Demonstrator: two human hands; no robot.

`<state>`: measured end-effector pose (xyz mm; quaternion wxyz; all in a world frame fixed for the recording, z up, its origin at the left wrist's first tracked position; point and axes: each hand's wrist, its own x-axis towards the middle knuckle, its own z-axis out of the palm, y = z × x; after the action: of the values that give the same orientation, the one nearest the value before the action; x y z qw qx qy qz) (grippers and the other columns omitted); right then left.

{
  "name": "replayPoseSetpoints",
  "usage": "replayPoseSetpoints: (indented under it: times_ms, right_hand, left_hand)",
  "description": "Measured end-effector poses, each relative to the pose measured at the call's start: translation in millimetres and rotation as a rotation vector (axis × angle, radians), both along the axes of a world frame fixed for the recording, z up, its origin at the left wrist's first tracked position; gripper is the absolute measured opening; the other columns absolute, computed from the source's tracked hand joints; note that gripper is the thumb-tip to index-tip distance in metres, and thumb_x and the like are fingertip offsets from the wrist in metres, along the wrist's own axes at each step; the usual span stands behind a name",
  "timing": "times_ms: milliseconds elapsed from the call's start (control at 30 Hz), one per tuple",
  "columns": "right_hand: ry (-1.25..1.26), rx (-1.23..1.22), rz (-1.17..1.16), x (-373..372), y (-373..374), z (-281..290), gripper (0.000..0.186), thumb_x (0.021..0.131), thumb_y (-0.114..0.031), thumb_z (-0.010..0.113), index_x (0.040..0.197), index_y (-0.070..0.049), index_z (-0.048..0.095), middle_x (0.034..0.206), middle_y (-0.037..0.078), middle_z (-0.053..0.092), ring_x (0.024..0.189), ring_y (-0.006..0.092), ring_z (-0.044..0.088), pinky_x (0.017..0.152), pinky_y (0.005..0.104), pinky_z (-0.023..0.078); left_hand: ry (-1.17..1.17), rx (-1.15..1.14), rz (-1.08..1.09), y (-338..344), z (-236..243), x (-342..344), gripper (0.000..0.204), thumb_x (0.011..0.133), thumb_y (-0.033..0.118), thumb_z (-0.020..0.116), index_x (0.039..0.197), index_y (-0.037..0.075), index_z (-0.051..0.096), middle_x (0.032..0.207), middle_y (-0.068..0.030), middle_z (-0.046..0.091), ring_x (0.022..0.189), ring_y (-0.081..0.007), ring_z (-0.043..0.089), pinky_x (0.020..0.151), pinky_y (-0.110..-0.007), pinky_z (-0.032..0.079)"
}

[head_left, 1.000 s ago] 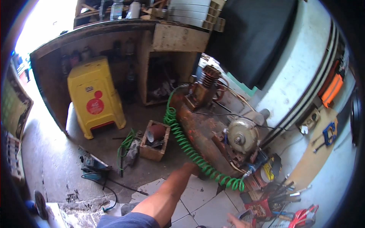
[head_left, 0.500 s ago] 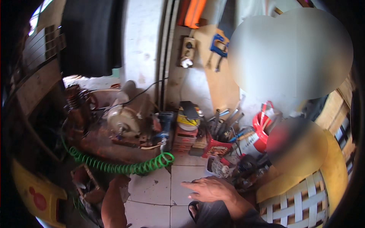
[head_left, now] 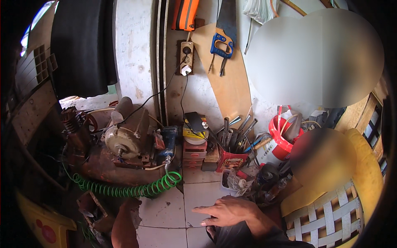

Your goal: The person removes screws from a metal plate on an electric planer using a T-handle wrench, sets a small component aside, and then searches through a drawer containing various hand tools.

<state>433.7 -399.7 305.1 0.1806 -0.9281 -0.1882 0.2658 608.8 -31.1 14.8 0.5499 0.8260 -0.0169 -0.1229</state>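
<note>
My right hand [head_left: 231,213] hovers above my lap and the white floor tiles [head_left: 163,206], pointing left. Its index finger is stretched out, the thumb stands apart below, and nothing is in its grasp. Nearest to it is a small plastic tub [head_left: 236,184] of odds and ends. My left hand [head_left: 131,203] is dark at the end of the forearm, and its fingers cannot be made out. Beside that hand sits a wooden box [head_left: 94,208] with items inside. Just above it a green coiled air hose [head_left: 132,191] sags from a blue air tool [head_left: 168,142].
An electric motor [head_left: 126,138] sits on a rusty tank [head_left: 101,165] at left. Small drawers [head_left: 194,156], a red tin [head_left: 231,161] of tools and a red-rimmed bucket [head_left: 283,138] line the wall. A handsaw [head_left: 222,44] hangs above. A woven-strap chair [head_left: 326,215] stands at right.
The view has turned slightly to the right, so the wall and tools sit further left in the picture and look sharper. My right hand keeps nearly the same pointing pose.
</note>
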Motion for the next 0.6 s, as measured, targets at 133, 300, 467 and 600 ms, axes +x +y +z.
replayPoseSetpoints:
  times_ms: [133,300,467,600]
  right_hand:
    - [-0.151,0.046,0.063,-2,3,-16,0.057,0.099,-0.051,0.053,0.145,-0.016,0.048,0.070,0.023,0.065,0.071,0.0432,0.066,0.067,0.0521,0.052]
    - [-0.139,0.059,0.032,-7,-2,-8,0.056,0.100,-0.051,0.052,0.145,-0.017,0.048,0.069,0.024,0.065,0.071,0.0435,0.066,0.067,0.0529,0.052]
    - [-0.038,-0.017,0.059,-2,8,6,0.058,0.100,-0.044,0.055,0.146,-0.010,0.047,0.083,0.024,0.070,0.084,0.0435,0.068,0.078,0.0520,0.053]
    - [-0.031,-0.005,0.043,-3,3,2,0.059,0.100,-0.045,0.054,0.147,-0.011,0.046,0.086,0.024,0.070,0.088,0.0437,0.068,0.080,0.0526,0.053]
  left_hand:
    - [0.445,0.510,-0.158,8,-43,56,0.034,0.093,0.034,0.057,0.104,0.004,0.070,0.103,-0.0070,0.070,0.092,-0.0188,0.064,0.084,-0.034,0.050]
    - [0.378,0.058,0.132,-18,52,-6,0.029,0.095,0.030,0.054,0.107,0.007,0.068,0.105,-0.0035,0.066,0.098,-0.0157,0.057,0.089,-0.029,0.043]
    - [0.361,0.414,-0.122,19,-47,52,0.039,0.092,0.039,0.060,0.102,0.003,0.071,0.093,-0.0093,0.074,0.079,-0.0217,0.071,0.071,-0.036,0.057]
    - [0.472,0.609,-0.216,15,-79,86,0.039,0.092,0.039,0.060,0.104,0.003,0.071,0.093,-0.0098,0.074,0.079,-0.0210,0.071,0.072,-0.036,0.057]
